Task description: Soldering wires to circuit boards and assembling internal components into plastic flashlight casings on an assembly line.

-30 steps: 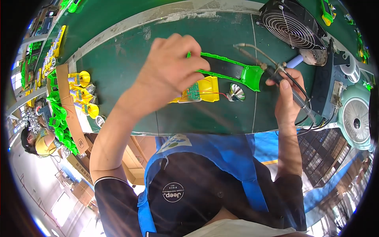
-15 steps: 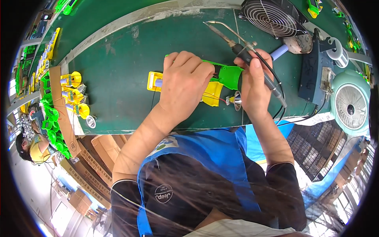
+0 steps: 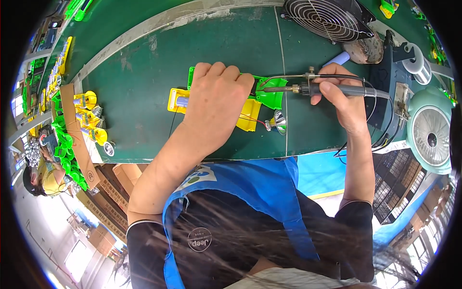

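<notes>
My left hand (image 3: 219, 103) is curled palm-down around a green plastic housing half (image 3: 272, 95), covering most of it. Under and beside it lies a yellow housing half (image 3: 249, 118) with a lavender cylindrical cell (image 3: 182, 101) at its left end. Thin red wire links the yellow part to a shiny cup-shaped reflector (image 3: 279, 122) on the bench. In my right hand (image 3: 344, 98) a soldering iron (image 3: 332, 89), with a thin metal feed tube along it, is held nearly level. Its tip is over the green housing beside my left fingers; whether it touches anything is unclear.
A black grilled fan (image 3: 329, 19) stands at the back right. Nearer are a dark blue soldering station (image 3: 382, 91), a solder reel (image 3: 419, 67) and a mint fan (image 3: 431, 137). Yellow lamp parts (image 3: 86, 100) line the left edge, beside green housings (image 3: 60, 139). A person (image 3: 48, 180) is far left.
My right hand has moved right and turned the soldering iron from upright-slanting to level, bringing its tip down to the green housing. My left hand and the housings have shifted slightly left.
</notes>
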Tool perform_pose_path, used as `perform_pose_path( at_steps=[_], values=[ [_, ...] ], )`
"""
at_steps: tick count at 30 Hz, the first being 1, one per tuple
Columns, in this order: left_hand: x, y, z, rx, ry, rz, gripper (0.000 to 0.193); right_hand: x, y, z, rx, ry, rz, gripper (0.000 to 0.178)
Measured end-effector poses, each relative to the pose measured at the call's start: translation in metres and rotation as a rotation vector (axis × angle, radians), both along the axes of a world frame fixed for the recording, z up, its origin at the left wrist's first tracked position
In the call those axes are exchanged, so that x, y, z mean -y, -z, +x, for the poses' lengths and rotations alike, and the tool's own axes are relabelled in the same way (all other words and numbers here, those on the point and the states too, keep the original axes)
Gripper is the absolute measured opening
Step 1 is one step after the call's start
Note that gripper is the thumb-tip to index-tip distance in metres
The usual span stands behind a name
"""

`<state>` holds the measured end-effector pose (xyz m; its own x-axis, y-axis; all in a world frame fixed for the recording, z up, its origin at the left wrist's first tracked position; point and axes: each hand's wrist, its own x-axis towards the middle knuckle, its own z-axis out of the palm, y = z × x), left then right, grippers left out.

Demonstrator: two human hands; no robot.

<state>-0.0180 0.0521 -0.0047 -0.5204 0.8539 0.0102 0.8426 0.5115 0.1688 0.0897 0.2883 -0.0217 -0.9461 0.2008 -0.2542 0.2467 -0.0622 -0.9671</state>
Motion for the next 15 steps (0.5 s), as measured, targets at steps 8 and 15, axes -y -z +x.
perform_pose_path(
  at_steps=[8,15],
  values=[
    [0.001,-0.002,-0.005,0.030,0.022,0.017,0.008,-0.001,-0.004,-0.013,0.065,-0.106,-0.042,0.021],
    [-0.004,-0.004,-0.005,0.039,0.002,0.014,0.003,0.003,-0.001,-0.008,0.055,-0.092,-0.034,0.022]
  ],
)
